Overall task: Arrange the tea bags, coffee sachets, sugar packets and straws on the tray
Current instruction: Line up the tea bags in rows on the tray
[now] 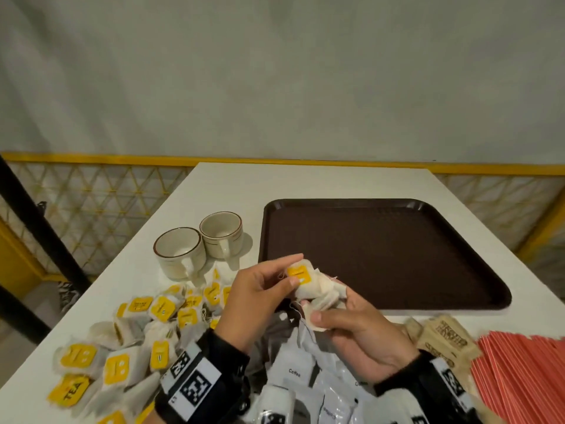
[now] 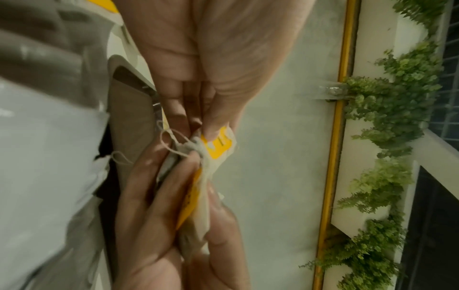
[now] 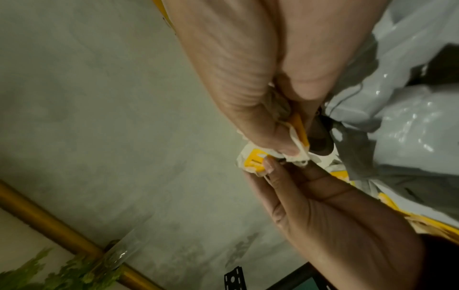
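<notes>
A bunch of tea bags (image 1: 318, 290) sits at centre frame, just in front of the tray's near-left corner; the right hand (image 1: 357, 328) curls round the bunch from below, the left hand (image 1: 260, 296) pinches the top bag's yellow tag; judged, the step is gathering tea bags, next carrying them up-right onto the brown tray (image 1: 382, 252), which holds nothing; two cups (image 1: 198, 247) left of it look empty.

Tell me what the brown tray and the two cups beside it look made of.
Dark brown rectangular tray: probably moulded plastic, with a matte, finely textured surface and rounded raised rim. Two cream cups with brown rim lines: seemingly glazed ceramic, speckled, thick-walled, faintly glossy.
</notes>
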Action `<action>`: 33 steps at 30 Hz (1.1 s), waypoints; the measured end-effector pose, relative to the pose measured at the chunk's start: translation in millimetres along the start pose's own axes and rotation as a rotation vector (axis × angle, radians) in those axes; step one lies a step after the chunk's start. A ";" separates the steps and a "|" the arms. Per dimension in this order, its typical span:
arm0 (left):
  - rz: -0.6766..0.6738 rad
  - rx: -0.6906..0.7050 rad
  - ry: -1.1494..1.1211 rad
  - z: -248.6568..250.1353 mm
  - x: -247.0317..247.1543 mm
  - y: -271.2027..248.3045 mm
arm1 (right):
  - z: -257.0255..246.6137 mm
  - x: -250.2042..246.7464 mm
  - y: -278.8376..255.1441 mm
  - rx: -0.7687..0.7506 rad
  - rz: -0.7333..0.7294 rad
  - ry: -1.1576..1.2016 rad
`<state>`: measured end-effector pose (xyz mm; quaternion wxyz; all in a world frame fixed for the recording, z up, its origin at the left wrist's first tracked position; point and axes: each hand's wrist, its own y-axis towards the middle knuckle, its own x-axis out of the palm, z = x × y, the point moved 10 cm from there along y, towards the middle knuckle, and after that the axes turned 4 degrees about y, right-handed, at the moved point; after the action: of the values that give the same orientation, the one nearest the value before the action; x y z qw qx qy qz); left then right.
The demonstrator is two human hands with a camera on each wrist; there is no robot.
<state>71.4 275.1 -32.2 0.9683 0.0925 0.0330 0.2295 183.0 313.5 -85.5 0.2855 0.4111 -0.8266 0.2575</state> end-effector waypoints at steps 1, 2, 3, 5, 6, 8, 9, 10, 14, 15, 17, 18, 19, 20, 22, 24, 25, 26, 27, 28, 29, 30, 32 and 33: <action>0.014 -0.019 -0.016 -3.6 -1.8 0.5 | 0.9 -3.1 -0.4 0.008 0.024 -0.003; 0.024 -0.035 -0.036 -5.3 -2.7 0.6 | 1.4 -4.7 0.1 0.015 0.037 0.007; 0.028 -0.043 -0.050 -6.0 -3.4 0.6 | 1.5 -3.0 0.2 0.014 0.035 0.020; 0.043 -0.025 -0.057 -3.9 -5.2 0.9 | 0.3 2.8 0.5 -0.006 -0.004 0.006; 0.045 -0.011 -0.052 -1.1 -5.7 -0.5 | -0.5 5.7 -0.3 -0.020 -0.026 -0.007; 0.052 0.014 -0.049 6.2 -6.4 -2.3 | -5.5 17.0 -3.0 -0.044 -0.085 -0.040; 0.048 0.025 -0.044 9.3 -5.9 -2.9 | -7.4 23.2 -5.1 -0.059 -0.121 -0.060; 0.047 0.037 -0.039 12.2 -5.7 -3.5 | -9.9 26.9 -6.3 -0.076 -0.144 -0.086; 0.050 0.042 -0.074 16.2 -1.8 -9.0 | -13.6 21.6 -9.5 -0.114 -0.097 -0.075; 0.049 0.035 -0.088 16.1 -0.5 -10.9 | -13.3 21.7 -11.1 -0.115 -0.092 -0.085; 0.046 0.040 -0.099 17.7 1.6 -13.1 | -12.6 20.1 -11.6 -0.099 -0.071 -0.132; 0.045 0.045 -0.104 18.1 2.5 -13.4 | -12.9 19.1 -11.1 -0.093 -0.057 -0.167; 0.045 0.045 -0.116 17.9 3.6 -13.7 | -13.4 19.2 -11.1 -0.088 -0.050 -0.201; 0.042 0.038 -0.135 17.4 4.4 -13.7 | -13.8 19.7 -11.3 -0.086 -0.047 -0.220; 0.022 0.023 -0.180 18.5 6.7 -13.9 | -14.3 19.5 -11.2 -0.079 -0.039 -0.215; 0.010 0.013 -0.201 18.1 7.1 -14.1 | -14.6 20.6 -10.9 -0.081 -0.043 -0.224; 0.011 0.007 -0.199 16.6 6.5 -13.6 | -15.3 21.5 -10.2 -0.088 -0.048 -0.242; 0.016 0.000 -0.194 14.5 5.7 -13.1 | -15.8 22.4 -8.9 -0.098 -0.061 -0.238; 0.020 -0.008 -0.189 12.2 5.3 -13.0 | -15.0 25.4 -9.2 -0.100 -0.083 -0.201; 0.021 -0.016 -0.185 10.5 5.4 -13.0 | -14.0 28.9 -9.5 -0.099 -0.108 -0.155; 0.017 -0.021 -0.183 9.4 6.3 -13.0 | -13.1 34.1 -10.5 -0.098 -0.146 -0.120; 0.012 -0.025 -0.184 8.6 7.2 -13.5 | -12.1 39.4 -12.3 -0.095 -0.191 -0.101; 0.008 -0.031 -0.207 7.5 7.6 -13.2 | -11.5 48.3 -16.4 -0.097 -0.254 -0.093; 0.012 -0.036 -0.223 6.9 6.9 -13.0 | -10.8 51.1 -18.0 -0.090 -0.264 -0.083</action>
<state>84.0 265.7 -28.2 0.9661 0.1004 -0.0797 0.2239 175.2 283.9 -39.5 0.3008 0.5131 -0.7872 0.1631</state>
